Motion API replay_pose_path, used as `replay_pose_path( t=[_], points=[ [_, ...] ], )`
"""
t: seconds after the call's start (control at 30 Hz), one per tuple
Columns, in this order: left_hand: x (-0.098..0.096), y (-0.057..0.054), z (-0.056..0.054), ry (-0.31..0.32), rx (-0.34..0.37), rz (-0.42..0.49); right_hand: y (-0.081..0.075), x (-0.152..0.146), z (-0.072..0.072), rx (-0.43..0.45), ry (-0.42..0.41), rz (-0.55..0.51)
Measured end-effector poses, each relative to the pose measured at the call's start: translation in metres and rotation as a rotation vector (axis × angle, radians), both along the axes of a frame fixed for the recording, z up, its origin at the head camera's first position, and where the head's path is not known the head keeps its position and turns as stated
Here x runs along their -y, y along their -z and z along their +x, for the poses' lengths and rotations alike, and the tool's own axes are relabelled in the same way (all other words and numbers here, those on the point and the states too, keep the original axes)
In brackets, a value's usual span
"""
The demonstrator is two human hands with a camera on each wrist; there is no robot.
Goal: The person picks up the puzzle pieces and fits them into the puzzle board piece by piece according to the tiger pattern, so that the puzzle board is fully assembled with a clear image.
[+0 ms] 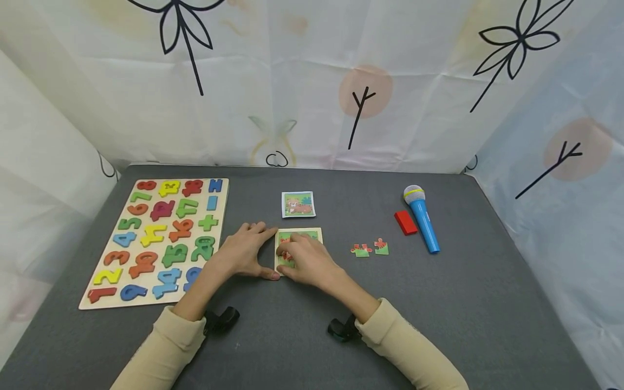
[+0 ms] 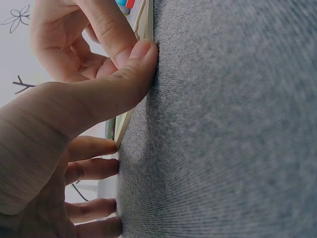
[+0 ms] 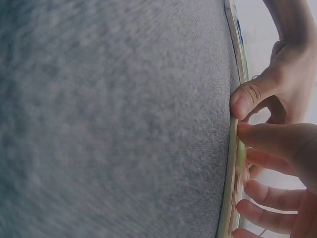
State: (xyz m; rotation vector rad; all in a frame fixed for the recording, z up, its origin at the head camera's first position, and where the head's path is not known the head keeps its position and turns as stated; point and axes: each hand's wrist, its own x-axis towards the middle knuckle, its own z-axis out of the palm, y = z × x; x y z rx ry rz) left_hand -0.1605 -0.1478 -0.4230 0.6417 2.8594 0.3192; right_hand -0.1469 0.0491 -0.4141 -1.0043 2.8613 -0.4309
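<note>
A small wooden jigsaw puzzle board (image 1: 317, 234) with a green picture lies flat at the middle of the table. My left hand (image 1: 246, 252) rests at its left side, with the thumb against the near left corner and the fingers spread toward the far left corner. Over the board, my right hand (image 1: 306, 260) has its fingers bent down. In the right wrist view its thumb and forefinger pinch a green puzzle piece (image 3: 241, 157) that stands tilted at the board; the fingers partly hide it. Two loose puzzle pieces (image 1: 362, 250) in red and green lie to the right.
A picture card (image 1: 298, 205) lies beyond the board. On the left is a large wooden board of colourful numbers and signs (image 1: 161, 244). A red block (image 1: 405, 222) and a blue toy microphone (image 1: 425, 222) lie at the right. Printed curtains (image 1: 302, 81) enclose the table's back and sides.
</note>
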Motion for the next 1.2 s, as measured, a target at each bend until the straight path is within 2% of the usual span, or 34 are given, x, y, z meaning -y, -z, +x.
replay_pose_path(
  t=[0.53,0.83,1.2],
  points=[
    [0.0,0.0,-0.001,0.012,-0.011,0.008,0.001,-0.01,-0.003,-0.005,0.032,-0.01],
    [0.0,0.0,-0.001,0.012,-0.008,0.002,0.003,-0.009,-0.003,0.015,0.003,-0.018],
    [0.0,0.002,-0.001,0.011,-0.016,0.0,0.002,-0.011,-0.001,0.047,0.025,-0.056]
  ],
)
